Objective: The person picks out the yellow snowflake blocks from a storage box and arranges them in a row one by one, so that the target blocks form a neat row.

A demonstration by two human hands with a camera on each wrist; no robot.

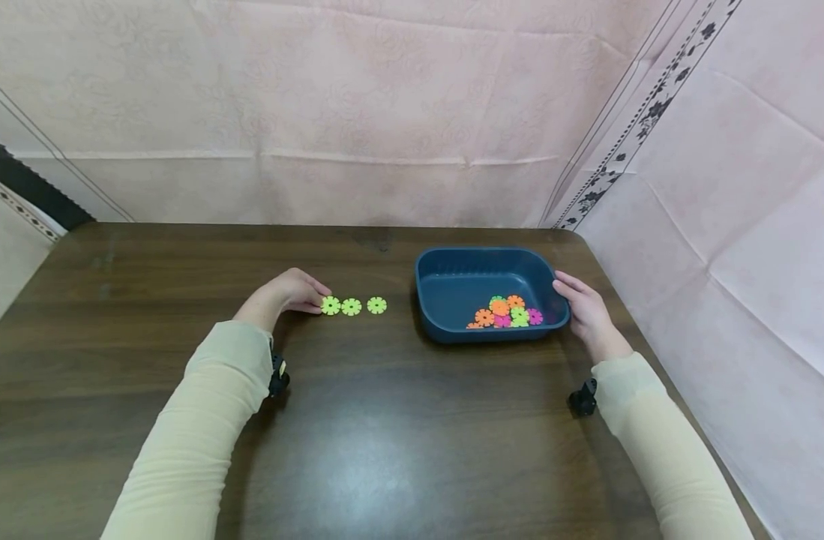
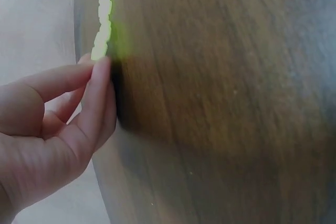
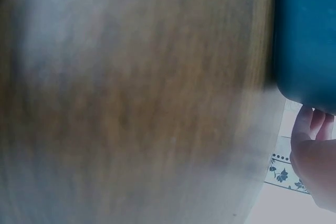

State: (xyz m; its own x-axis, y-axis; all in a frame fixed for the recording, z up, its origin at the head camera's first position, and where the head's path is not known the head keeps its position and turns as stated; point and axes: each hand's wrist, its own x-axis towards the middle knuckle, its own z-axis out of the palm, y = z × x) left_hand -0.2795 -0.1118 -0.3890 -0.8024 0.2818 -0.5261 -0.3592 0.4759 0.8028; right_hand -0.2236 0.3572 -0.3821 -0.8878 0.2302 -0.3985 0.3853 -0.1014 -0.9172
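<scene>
My left hand pinches the edge of a yellow-green flower-shaped piece between thumb and fingertips. In the left wrist view that piece sits right at the fingertips, low over the wood. Just to its right lie a second yellow-green flower piece and a third, roughly in a row. My right hand grips the right end of a dark blue basin, thumb at the rim. Only part of the basin shows in the right wrist view, with the fingers against its end.
Inside the basin, orange, pink and green flower pieces are heaped toward the near right. The brown wooden table runs back to a pale cloth wall. Another pale cloth borders the right side.
</scene>
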